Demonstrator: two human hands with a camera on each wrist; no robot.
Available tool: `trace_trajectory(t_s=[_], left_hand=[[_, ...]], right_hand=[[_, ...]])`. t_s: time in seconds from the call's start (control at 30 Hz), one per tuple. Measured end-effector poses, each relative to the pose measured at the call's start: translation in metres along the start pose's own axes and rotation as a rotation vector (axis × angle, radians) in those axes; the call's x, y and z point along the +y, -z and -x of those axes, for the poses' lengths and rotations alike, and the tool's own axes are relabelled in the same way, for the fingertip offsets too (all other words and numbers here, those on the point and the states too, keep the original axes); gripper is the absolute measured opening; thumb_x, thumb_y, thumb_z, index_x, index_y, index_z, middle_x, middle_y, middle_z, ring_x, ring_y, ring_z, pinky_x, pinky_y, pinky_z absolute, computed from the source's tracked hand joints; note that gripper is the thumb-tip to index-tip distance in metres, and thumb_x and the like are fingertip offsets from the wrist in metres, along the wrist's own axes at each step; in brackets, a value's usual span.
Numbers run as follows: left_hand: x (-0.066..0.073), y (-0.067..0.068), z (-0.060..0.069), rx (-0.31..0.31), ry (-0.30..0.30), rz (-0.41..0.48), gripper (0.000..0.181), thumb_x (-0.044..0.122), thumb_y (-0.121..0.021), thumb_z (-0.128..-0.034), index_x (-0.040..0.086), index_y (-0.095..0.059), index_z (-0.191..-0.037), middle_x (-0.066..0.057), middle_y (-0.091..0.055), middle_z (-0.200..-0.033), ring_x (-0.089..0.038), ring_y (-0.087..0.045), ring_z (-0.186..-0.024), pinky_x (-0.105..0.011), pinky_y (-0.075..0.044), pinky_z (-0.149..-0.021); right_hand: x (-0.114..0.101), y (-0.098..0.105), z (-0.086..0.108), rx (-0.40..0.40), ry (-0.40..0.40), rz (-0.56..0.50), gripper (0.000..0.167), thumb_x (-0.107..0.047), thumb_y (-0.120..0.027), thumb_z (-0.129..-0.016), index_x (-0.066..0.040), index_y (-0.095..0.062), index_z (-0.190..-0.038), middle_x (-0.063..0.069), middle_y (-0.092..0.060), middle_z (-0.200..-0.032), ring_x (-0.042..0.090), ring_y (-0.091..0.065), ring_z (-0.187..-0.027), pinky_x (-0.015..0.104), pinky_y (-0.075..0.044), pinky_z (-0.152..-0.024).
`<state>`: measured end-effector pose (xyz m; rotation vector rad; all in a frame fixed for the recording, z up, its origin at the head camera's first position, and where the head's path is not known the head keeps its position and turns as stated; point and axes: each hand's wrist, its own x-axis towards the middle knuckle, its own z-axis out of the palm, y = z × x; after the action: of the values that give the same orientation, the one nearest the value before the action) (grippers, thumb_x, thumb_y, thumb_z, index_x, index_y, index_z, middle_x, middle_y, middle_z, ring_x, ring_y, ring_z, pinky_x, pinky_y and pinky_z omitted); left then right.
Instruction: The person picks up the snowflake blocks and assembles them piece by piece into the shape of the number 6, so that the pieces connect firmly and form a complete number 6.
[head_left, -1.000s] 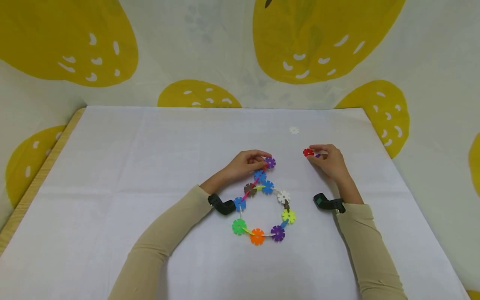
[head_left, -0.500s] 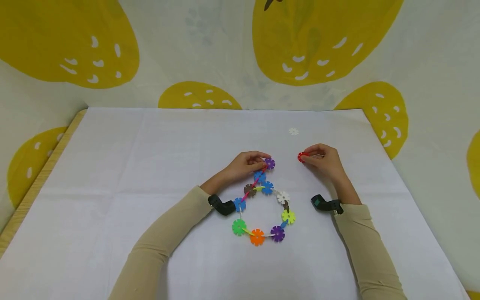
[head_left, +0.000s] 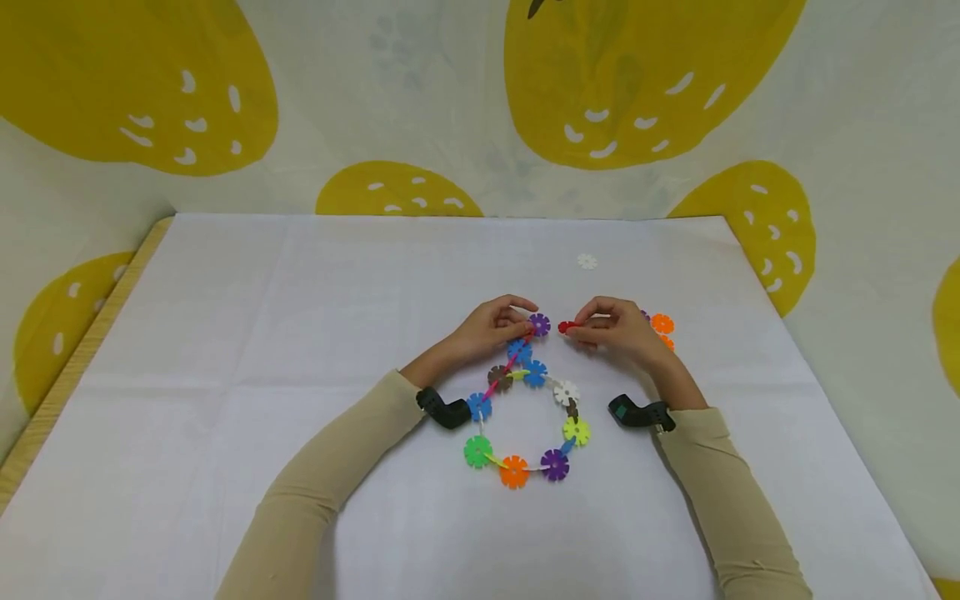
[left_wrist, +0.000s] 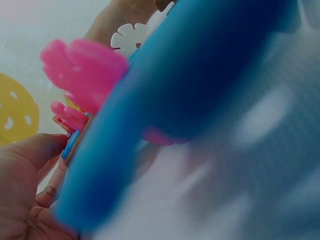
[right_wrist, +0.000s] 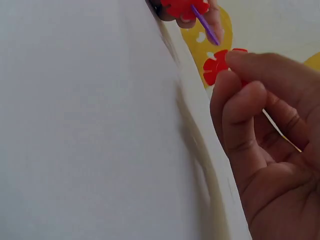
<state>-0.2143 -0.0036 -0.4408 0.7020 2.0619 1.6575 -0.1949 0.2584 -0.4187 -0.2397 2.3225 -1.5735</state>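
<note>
On the left, bare wood runs down the side of the table [head_left: 88,342], and a patterned sheet [head_left: 420,100] with big yellow shapes [head_left: 652,75] flecked in white rises along the left and far edges, on round to the right. A white cloth [head_left: 225,333], faintly creased, covers the rest of the tabletop. In from the near edge comes a beige sleeve [head_left: 322,467], and there's the left hand [head_left: 487,329], pinching the free end of a chain of discs [head_left: 535,373] beside its purple disc [head_left: 539,324]! The chain lies right of centre, its tail toward the far edge, its many-coloured loop curving toward the near one. Up by the far edge, a white disc [head_left: 587,262] sits alone. Next, the right hand [head_left: 611,329], thumb and finger gripping a red disc [head_left: 567,327], just short of the purple one! Beside that hand, toward the right edge, lie two orange discs [head_left: 662,323], one partly hidden.
</note>
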Motion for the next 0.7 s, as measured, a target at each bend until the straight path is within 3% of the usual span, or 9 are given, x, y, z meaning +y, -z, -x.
trace_trajectory(t_s=[0.17,0.33,0.7], left_hand=[[0.0,0.0,0.0,-0.004,-0.034,-0.009,0.034,0.008,-0.057,-0.099,0.003,-0.056,-0.133,-0.015,-0.07,-0.103,-0.011,-0.064,-0.084,-0.02,-0.048,-0.078],[0.0,-0.001,-0.001,-0.003,-0.042,-0.042,0.032,0.008,-0.057,-0.0988,0.003,-0.061,-0.13,-0.013,-0.069,-0.099,-0.009,-0.062,-0.08,-0.019,-0.047,-0.075],[0.0,0.001,0.0,-0.017,-0.046,-0.084,0.032,0.01,-0.057,-0.0992,0.004,-0.061,-0.13,-0.011,-0.069,-0.102,-0.008,-0.061,-0.081,-0.019,-0.047,-0.075]], right_hand=[[-0.001,-0.006,0.0,-0.068,0.057,-0.058,0.02,-0.011,-0.072,-0.089,0.003,-0.06,-0.098,0.006,-0.069,-0.09,0.019,-0.067,-0.072,0.024,-0.054,-0.066],[-0.001,-0.009,-0.002,-0.042,0.091,-0.095,0.021,-0.006,-0.071,-0.089,0.008,-0.058,-0.099,0.005,-0.067,-0.088,0.017,-0.066,-0.071,0.023,-0.054,-0.066],[0.003,-0.012,-0.003,-0.014,0.186,0.014,0.018,-0.004,-0.069,-0.09,0.007,-0.067,-0.104,0.021,-0.068,-0.095,0.019,-0.062,-0.069,0.021,-0.053,-0.067]])
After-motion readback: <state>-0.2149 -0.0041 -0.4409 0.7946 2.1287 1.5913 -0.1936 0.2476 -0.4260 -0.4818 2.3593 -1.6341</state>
